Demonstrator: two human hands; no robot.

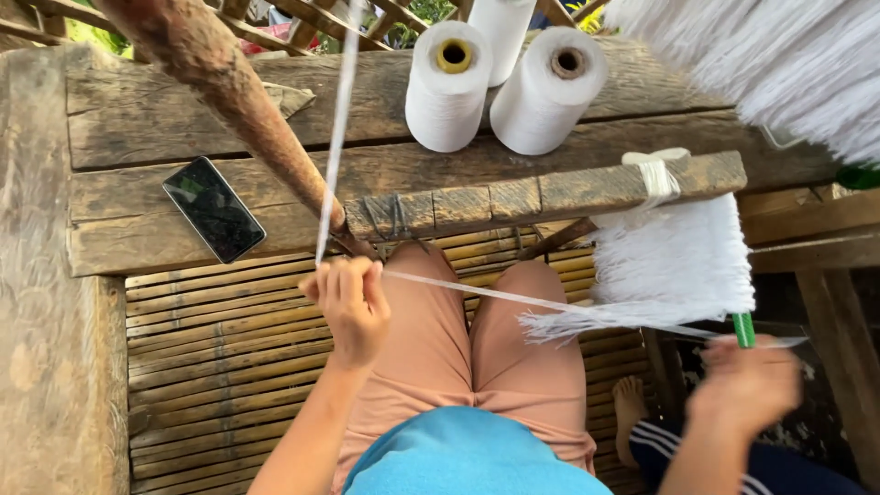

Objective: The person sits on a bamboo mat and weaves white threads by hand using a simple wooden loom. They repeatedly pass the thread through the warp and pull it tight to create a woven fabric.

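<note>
The left hand point(346, 302) has its fingers pinched on the white thread point(477, 291), which runs across the knees to the fringe bundle point(669, 266). The right hand point(744, 383), blurred, closes around a green stick point(743, 329). Better keep the thread tight and even.

A flat black rectangular smartphone point(214, 209) lies face up on the weathered wooden plank tabletop point(137, 137), at the left, set at a slant with its long side running from upper left to lower right. Its dark glass screen is unlit and shows only faint greenish reflections. No packages, labels or signs show anywhere else.
</note>
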